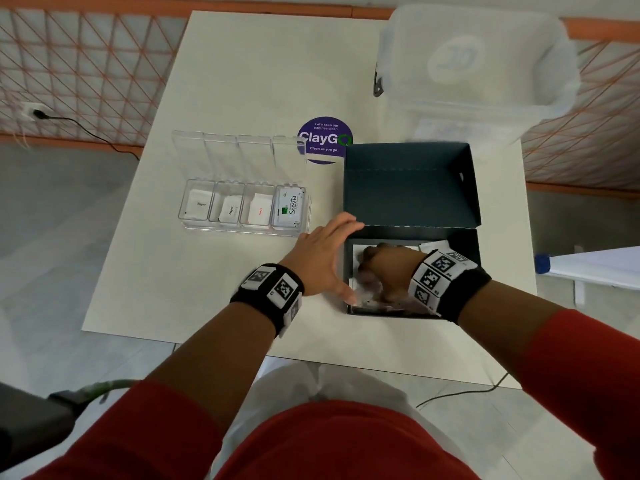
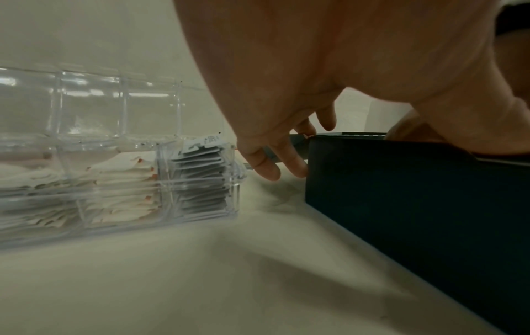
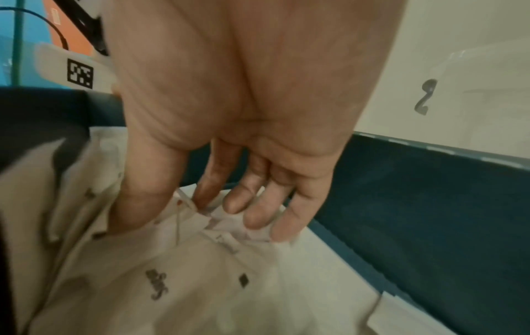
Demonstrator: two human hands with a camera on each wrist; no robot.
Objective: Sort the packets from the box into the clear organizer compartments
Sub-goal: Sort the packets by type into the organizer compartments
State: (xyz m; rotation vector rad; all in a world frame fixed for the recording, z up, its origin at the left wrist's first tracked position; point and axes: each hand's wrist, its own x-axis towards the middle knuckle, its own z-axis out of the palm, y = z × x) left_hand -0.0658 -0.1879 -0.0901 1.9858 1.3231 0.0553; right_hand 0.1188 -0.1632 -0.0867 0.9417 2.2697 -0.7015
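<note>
A dark box [image 1: 412, 188] with its lid [image 1: 412, 181] raised stands at the right of the white table [image 1: 242, 81]. My right hand [image 1: 377, 268] is down inside it. Its fingers [image 3: 258, 204] and thumb are spread among loose white packets [image 3: 200, 283], and one packet's edge stands between thumb and forefinger, not clearly pinched. My left hand [image 1: 325, 258] lies against the box's left wall [image 2: 416, 204], fingers [image 2: 266, 167] straight and thumb over the rim. The clear organizer [image 1: 242, 226] sits to the left with its lid up. Its four compartments hold Sugar, Pepper, Salt and Stevia [image 1: 289, 209] packets.
A large translucent bin [image 1: 478, 64] stands at the table's far right corner. A purple round sticker [image 1: 323, 140] lies between organizer and box lid. A white object [image 1: 588, 268] juts in from the right edge. The table's near edge runs just below the box.
</note>
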